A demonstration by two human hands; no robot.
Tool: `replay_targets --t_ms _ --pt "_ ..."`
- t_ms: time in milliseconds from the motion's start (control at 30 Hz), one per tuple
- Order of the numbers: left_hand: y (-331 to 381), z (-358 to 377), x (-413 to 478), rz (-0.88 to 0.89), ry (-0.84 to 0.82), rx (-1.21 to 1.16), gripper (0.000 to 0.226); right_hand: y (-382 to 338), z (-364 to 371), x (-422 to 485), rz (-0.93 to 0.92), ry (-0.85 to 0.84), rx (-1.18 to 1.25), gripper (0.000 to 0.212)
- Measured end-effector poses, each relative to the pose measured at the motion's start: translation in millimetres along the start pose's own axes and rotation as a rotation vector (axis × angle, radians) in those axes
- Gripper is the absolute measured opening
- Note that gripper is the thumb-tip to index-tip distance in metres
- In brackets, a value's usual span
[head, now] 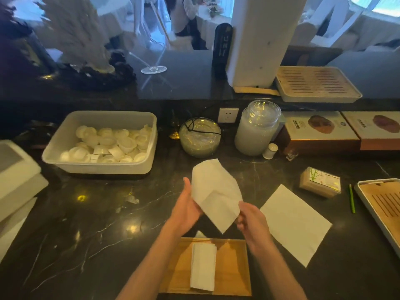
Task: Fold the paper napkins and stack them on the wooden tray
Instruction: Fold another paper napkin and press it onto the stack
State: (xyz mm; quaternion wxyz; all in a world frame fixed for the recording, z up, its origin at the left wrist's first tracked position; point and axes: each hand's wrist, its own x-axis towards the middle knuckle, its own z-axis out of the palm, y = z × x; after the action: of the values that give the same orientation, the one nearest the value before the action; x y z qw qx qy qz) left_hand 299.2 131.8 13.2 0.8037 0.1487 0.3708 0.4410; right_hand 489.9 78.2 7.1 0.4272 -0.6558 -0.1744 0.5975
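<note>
I hold a white paper napkin (215, 192) in the air above the dark counter, partly folded over itself. My left hand (188, 205) grips its left edge and my right hand (249, 217) pinches its lower right edge. Below my forearms, near the front edge, lies the wooden tray (232, 267) with a small stack of folded napkins (203, 267) on it. Another napkin (295, 224) lies flat and unfolded on the counter to the right of my hands.
A white tub of small cups (101, 144) stands at the back left. A glass bowl (200, 137), a lidded jar (257, 128) and a small shaker (270, 150) stand behind. A tissue pack (320, 181), green pen (352, 198) and slatted tray (381, 204) are at right.
</note>
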Motion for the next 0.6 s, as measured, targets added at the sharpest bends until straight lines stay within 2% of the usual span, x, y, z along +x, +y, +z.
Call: replay_targets --t_ms 100,200,267,333,367,467,600 --pt "-14.1 -3.2 -27.0 -0.093 0.063 0.101 0.054 24.9 18.9 -38.5 -0.065 -0.005 -0.132 0.013" --pt "-8.1 -8.4 -37.4 -0.004 0.153 0.415 0.040 38.8 24.4 -57.9 -0.023 -0.107 -0.213 0.018" --pt "3.3 -9.6 -45.8 0.017 0.168 0.560 0.039 41.2 16.8 -64.3 -0.010 -0.057 -0.293 0.025" --pt "17.6 -8.1 -55.6 0.024 0.136 0.667 0.037 37.5 1.6 -65.1 -0.064 0.031 -0.345 0.037" --pt "24.9 -6.2 -61.8 0.031 0.111 0.692 0.037 34.1 -6.2 -64.3 -0.102 0.025 -0.328 0.046" --pt "41.1 2.4 -79.7 0.073 0.009 0.656 0.048 16.2 -17.3 -62.0 -0.169 -0.152 -0.269 0.068" --pt "54.6 18.6 -100.0 0.094 -0.085 0.593 0.053 -0.6 2.8 -61.4 -0.222 -0.373 -0.237 0.071"
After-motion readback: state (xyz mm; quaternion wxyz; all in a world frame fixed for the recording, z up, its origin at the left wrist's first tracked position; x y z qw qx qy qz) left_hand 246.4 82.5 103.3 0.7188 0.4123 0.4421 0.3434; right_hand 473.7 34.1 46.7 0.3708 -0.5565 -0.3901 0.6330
